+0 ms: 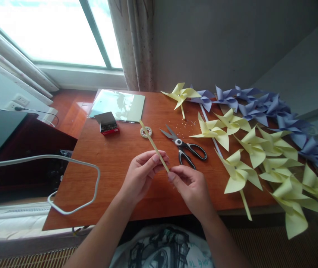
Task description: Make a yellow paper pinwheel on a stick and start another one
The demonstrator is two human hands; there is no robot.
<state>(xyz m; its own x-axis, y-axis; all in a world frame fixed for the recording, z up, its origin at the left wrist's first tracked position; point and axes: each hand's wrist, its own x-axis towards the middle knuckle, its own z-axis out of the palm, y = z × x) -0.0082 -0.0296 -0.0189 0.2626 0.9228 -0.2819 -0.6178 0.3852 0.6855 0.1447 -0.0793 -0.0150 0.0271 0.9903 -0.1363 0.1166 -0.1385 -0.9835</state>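
A slim yellow stick [155, 148] slanted from near right to far left above a wooden table [105, 167], gripped between two bare hands. The left hand [142, 169] closed narrowly about its lower middle, thumb laid along the top and fingers beneath, a hold that seemed meant to bear its weight. The right hand [191, 186] pinched the near end between thumb and bent fingers, apparently to keep that end from turning; exactly how those fingertips met the stick was hard to make out, being partly hidden behind the knuckles.

Just beyond, a roll of tape [150, 131] lay flat, the stick's far part crossing over it in view. To its right rested a pair of scissors [179, 143], blades parted and handles toward the right hand, a likely convenience for picking up. Pale scraps [186, 128] dotted the wood beyond them. On the left, a small red box [110, 128] stood with its lid raised, presumably so the small pieces inside could be reached, near a glossy folder [136, 106] at the table's far edge.

Yellow pinwheels [238, 172] crowded the right side, with purple pinwheels [276, 106] massed farther off, colours mostly grouped, perhaps to keep both sets from under the elbows. A white cable [98, 178] looped over the near left edge.
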